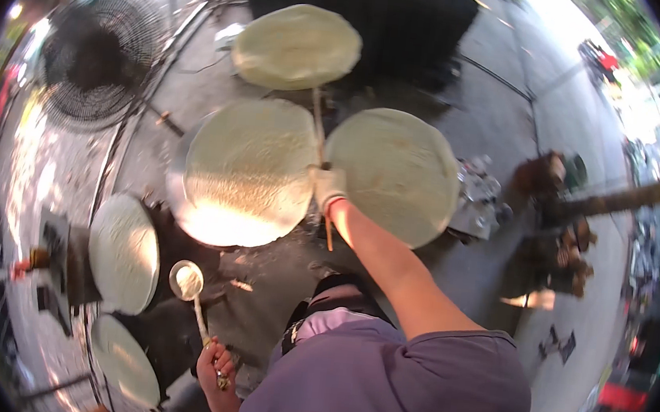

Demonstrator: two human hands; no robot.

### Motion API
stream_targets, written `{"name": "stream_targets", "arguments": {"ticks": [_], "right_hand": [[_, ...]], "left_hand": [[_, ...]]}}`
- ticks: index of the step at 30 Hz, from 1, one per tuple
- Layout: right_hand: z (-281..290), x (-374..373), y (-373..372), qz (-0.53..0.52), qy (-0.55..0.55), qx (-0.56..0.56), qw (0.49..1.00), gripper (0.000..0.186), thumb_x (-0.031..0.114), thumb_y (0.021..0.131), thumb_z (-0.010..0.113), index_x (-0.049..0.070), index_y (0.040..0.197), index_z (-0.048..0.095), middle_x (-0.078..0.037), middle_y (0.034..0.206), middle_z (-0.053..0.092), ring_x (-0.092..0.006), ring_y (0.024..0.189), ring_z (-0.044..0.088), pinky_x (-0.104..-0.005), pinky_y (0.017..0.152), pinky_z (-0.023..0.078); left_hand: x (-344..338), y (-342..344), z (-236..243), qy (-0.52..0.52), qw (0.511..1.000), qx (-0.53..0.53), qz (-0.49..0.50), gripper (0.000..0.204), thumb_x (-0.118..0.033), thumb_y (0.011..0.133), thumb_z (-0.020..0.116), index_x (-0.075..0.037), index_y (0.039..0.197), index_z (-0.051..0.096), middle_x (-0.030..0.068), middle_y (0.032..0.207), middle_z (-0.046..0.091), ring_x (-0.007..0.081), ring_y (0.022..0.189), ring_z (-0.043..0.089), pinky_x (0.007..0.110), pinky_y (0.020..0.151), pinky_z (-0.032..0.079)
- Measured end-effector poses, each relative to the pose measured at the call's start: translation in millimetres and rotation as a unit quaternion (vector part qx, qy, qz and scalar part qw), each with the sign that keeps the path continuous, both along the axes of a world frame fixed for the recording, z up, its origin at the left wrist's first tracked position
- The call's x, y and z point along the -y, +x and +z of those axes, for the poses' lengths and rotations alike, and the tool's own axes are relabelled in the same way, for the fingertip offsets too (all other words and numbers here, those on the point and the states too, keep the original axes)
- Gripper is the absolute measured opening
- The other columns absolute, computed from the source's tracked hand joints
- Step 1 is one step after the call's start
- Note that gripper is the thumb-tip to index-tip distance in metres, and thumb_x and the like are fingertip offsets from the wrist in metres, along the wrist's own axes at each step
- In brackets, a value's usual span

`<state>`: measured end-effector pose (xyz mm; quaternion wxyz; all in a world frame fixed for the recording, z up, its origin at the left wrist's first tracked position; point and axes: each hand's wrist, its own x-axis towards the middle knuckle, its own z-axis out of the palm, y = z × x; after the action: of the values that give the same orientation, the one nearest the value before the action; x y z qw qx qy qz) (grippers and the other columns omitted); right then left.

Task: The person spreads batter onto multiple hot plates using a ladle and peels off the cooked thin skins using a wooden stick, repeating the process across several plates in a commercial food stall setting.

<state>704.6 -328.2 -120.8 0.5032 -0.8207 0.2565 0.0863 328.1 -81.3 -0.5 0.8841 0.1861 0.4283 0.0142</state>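
My left hand [217,366] is closed around the handle of a ladle [200,322]; its round bowl holds something pale. My right hand [328,187], in a pale glove with a red cuff, grips a thin wooden stick [318,125]. The stick's far end meets a round pale flatbread [297,48]; whether it carries the sheet or passes beneath it I cannot tell. Below the hand, the near end of the stick juts out. A big round griddle [177,183] on the left bears a thin flatbread [251,159], sunlit near its front edge. Another large flatbread [392,176] lies just right of the glove.
Two more pale rounds [125,254] [127,361] lie at the lower left, beside a metal plate [55,259]. A large fan [98,56] stands at upper left. Crumpled foil [481,193], a wooden beam [624,202] and chopped logs [576,253] are on the right.
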Motion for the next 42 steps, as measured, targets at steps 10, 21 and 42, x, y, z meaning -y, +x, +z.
{"name": "stream_targets", "arguments": {"ticks": [10, 21, 42], "right_hand": [[-19, 263, -85, -0.228, 0.1, 0.137, 0.959, 0.027, 0.018, 0.074, 0.067, -0.004, 0.089, 0.067, -0.004, 0.072, 0.063, -0.0164, 0.064, 0.056, -0.0326, 0.062, 0.046], [13, 323, -84, -0.17, -0.243, -0.02, 0.955, 0.054, 0.036, 0.071, 0.069, 0.004, 0.114, 0.058, -0.021, 0.111, 0.063, -0.0349, 0.105, 0.06, -0.041, 0.09, 0.047], [147, 243, -29, -0.11, 0.204, 0.166, 0.958, 0.02, 0.017, 0.075, 0.07, 0.001, 0.085, 0.065, -0.004, 0.068, 0.061, -0.0134, 0.055, 0.056, -0.0259, 0.048, 0.043]], "left_hand": [[24, 30, 4, 0.018, 0.992, -0.01, -0.128, 0.018, -0.008, 0.094, 0.046, 0.003, 0.107, 0.051, 0.0007, 0.067, 0.04, 0.0049, 0.046, 0.035, 0.018, 0.036, 0.033], [45, 38, 15, 0.027, 0.979, 0.002, -0.2, 0.019, -0.007, 0.094, 0.045, 0.004, 0.108, 0.051, 0.0014, 0.069, 0.039, 0.0056, 0.047, 0.036, 0.018, 0.037, 0.034], [39, 22, 6, 0.007, 0.987, 0.034, -0.159, 0.018, -0.005, 0.093, 0.045, 0.002, 0.109, 0.051, 0.0013, 0.068, 0.041, 0.0055, 0.046, 0.036, 0.019, 0.036, 0.032]]}}
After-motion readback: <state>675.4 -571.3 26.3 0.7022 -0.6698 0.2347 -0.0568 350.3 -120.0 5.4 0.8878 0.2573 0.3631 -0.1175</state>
